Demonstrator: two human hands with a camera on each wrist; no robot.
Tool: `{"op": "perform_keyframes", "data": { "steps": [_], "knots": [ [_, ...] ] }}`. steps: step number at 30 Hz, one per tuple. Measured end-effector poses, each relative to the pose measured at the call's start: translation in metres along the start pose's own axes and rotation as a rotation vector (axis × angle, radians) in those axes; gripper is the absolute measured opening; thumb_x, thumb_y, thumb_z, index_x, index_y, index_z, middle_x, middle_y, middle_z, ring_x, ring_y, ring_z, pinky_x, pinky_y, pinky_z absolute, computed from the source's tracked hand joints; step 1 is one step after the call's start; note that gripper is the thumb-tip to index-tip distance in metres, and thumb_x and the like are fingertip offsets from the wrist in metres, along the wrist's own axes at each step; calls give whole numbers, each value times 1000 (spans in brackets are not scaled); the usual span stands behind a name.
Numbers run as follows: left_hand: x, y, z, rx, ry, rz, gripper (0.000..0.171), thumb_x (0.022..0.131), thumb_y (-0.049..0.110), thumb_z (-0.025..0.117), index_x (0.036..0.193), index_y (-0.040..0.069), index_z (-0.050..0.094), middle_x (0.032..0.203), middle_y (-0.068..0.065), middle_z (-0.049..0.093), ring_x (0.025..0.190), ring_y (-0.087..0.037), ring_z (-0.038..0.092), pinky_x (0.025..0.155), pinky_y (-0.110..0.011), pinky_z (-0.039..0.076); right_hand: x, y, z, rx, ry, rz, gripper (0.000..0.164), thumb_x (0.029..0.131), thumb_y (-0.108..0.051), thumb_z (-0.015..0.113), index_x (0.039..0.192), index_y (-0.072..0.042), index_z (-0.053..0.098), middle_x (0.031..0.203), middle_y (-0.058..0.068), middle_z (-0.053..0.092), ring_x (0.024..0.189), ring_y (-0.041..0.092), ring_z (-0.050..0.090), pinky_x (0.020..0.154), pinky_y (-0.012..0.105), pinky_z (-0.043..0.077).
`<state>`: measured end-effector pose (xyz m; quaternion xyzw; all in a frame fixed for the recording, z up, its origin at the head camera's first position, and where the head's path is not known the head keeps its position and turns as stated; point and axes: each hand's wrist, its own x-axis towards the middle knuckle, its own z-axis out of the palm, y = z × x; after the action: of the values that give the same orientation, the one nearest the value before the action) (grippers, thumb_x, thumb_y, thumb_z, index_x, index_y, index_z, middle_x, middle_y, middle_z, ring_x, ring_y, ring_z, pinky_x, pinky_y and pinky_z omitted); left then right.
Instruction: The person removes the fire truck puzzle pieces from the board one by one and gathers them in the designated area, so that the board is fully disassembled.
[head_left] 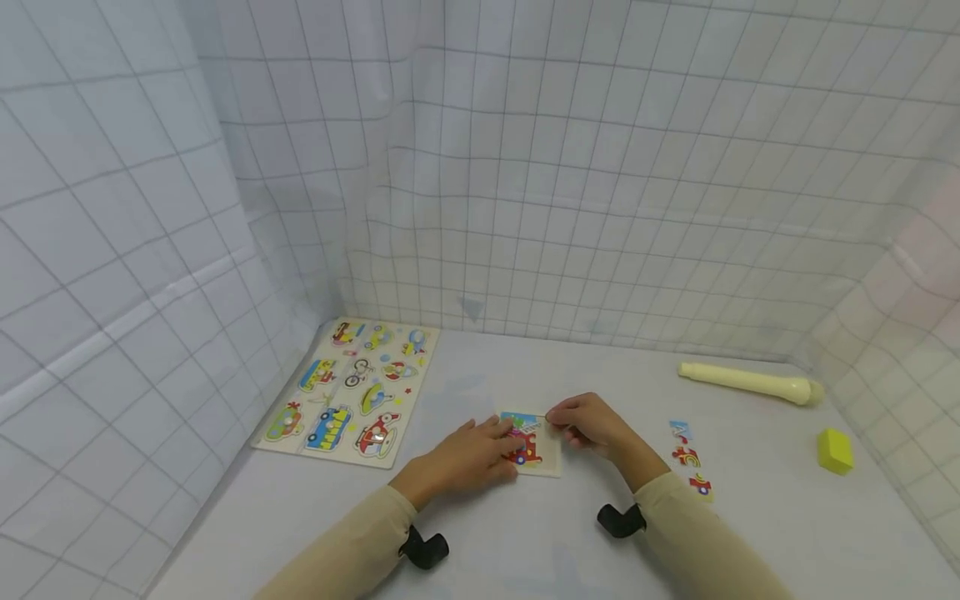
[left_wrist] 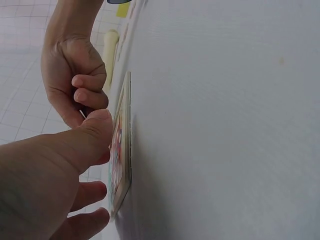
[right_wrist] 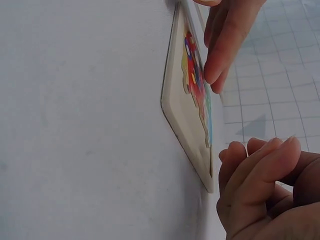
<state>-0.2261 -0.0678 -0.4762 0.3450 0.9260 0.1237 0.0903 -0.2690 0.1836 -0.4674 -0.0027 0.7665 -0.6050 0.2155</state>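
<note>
A small jigsaw puzzle board (head_left: 551,462) lies on the table, its left part filled with a colourful picture (right_wrist: 195,65) and its right part bare wood. My left hand (head_left: 468,457) rests on the board's left side, fingers extended over the picture and thumb by the near edge. At the board's far right corner my right hand (head_left: 588,421) pinches a thin puzzle piece between thumb and forefinger, mostly hidden by the fingers. In the left wrist view that hand (left_wrist: 75,80) has its other fingers curled in. The right wrist view shows its fingertips just past the board's corner.
Loose puzzle pieces (head_left: 686,456) lie in a column right of my right hand. Further right are a cream microphone-shaped object (head_left: 750,382) and a yellow block (head_left: 835,451). A vehicle peg puzzle (head_left: 352,400) lies at the left. Gridded white curtains (head_left: 525,167) enclose the table.
</note>
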Motion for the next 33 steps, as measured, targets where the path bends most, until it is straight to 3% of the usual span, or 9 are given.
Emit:
{"op": "perform_keyframes", "data": {
  "steps": [10,16,23,33],
  "knots": [
    [-1,4,-3,41,-59,-26,57,100,52,59,150,26,53,162,-5,39,152,-29,31,120,-56,30,5,2,12,6,10,22,19,96,-6,65,103,11,72,70,3,65,47,3,49,45,15,44],
    [1,4,-5,54,-62,-27,56,100,52,59,149,26,55,161,-5,41,152,-30,32,119,-57,30,6,1,14,35,20,31,21,96,-5,66,107,13,69,71,3,64,48,3,51,46,16,46],
    [1,3,-8,65,-65,-23,56,100,51,59,150,26,54,162,-4,40,152,-30,32,118,-59,31,9,0,16,63,27,27,15,96,-7,66,103,7,67,74,2,63,53,4,54,49,17,50],
    [1,3,-2,61,-73,-17,57,100,52,58,151,27,52,163,-4,38,152,-30,32,117,-60,32,11,1,25,54,51,8,15,95,-4,66,104,8,66,80,6,64,57,7,58,52,19,53]
  ]
}}
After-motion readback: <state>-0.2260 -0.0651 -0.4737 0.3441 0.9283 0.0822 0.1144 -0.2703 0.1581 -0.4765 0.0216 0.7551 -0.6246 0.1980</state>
